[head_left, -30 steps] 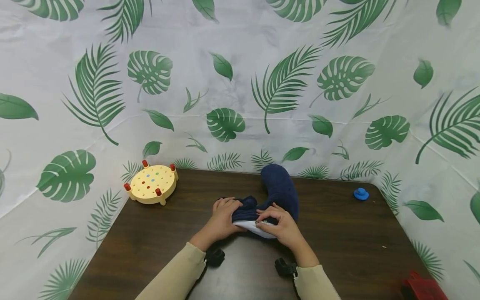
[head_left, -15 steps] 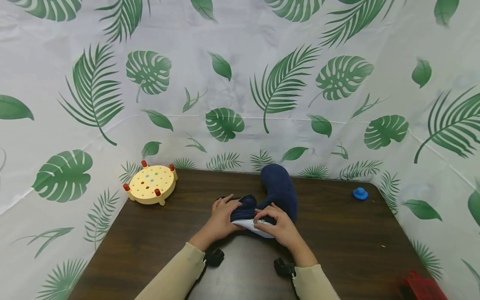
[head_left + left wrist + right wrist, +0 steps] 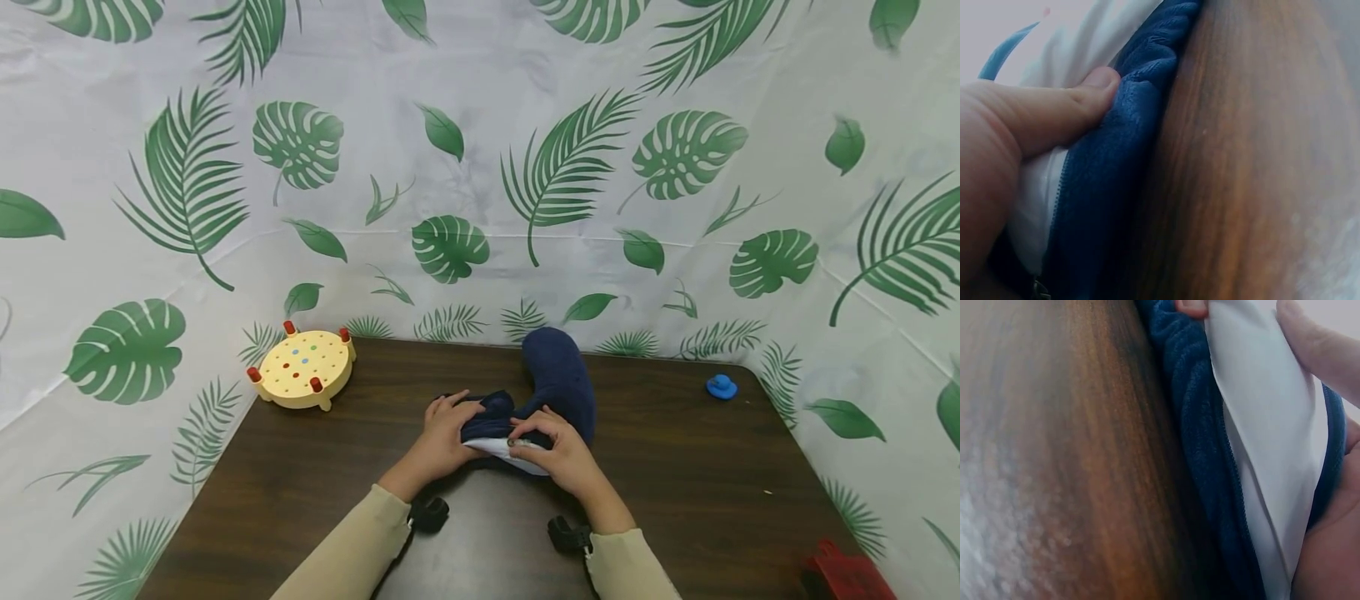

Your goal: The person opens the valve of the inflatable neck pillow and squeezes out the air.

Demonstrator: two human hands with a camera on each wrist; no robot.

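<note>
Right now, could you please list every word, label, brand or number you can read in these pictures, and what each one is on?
None: no readable text shows on the navy neck pillow, its white lining, the yellow peg board, the blue piece or the leaf-print backdrop.

Leaf-print backdrop [image 3: 480,167] behind dark table [image 3: 675,483]

Both forearms reach forward in beige sleeves, hands close together. The left hand [image 3: 442,433] has its fingers curled, thumb pressed down beside them (seen close in the left wrist view). The right hand [image 3: 558,450] arches, fingertips [image 3: 517,437] bent down and pinching.
</note>
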